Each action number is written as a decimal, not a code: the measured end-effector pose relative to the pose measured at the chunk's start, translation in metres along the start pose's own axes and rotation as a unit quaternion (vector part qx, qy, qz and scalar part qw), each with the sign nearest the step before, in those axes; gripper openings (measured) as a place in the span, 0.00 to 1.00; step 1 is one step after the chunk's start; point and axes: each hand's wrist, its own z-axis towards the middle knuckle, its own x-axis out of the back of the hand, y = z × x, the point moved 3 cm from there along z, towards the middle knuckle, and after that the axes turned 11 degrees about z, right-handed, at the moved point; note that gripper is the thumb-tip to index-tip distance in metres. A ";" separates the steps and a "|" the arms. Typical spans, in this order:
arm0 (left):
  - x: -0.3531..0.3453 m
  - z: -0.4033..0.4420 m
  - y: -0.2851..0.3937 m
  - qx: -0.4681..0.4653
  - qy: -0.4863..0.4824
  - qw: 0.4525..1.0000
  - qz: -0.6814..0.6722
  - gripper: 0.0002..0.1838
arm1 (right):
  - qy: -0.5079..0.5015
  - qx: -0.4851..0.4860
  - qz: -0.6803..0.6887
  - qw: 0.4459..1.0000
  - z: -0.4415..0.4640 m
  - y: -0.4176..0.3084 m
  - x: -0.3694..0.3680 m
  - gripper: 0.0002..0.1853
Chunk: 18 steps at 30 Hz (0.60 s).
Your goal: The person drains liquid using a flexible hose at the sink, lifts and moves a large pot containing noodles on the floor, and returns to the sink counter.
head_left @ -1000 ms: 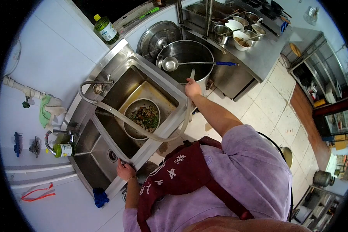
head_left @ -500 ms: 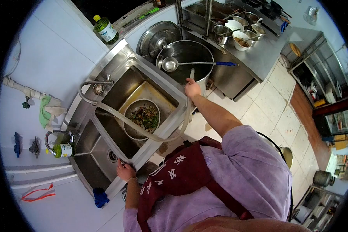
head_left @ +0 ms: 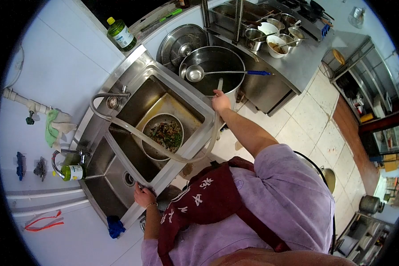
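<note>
My right hand [head_left: 220, 102] is closed round a clear hose [head_left: 216, 128] near its end, at the near rim of a large metal pot [head_left: 240, 84]. The hose loops back over the sink to the curved faucet [head_left: 98, 104]; its tip points into the pot. A ladle [head_left: 195, 73] with a blue-wrapped handle lies across the pot's top. My left hand [head_left: 144, 196] has its fingers curled over the front edge of the steel double sink [head_left: 164, 175], by the smaller basin. In the larger basin sits a round strainer bowl [head_left: 180, 122] with dark and green food scraps.
A big metal lid [head_left: 181, 44] leans on the wall behind the pot. To the right, a steel counter [head_left: 292, 66] carries several bowls and small pots. Green bottles stand on the ledge [head_left: 121, 35] and by the small faucet [head_left: 72, 172]. A blue cloth [head_left: 115, 226] hangs at the sink's corner.
</note>
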 end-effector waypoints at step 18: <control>0.000 0.000 0.001 -0.015 0.035 0.999 -0.008 0.25 | 0.006 -0.003 0.000 1.000 0.000 0.001 -0.001 0.19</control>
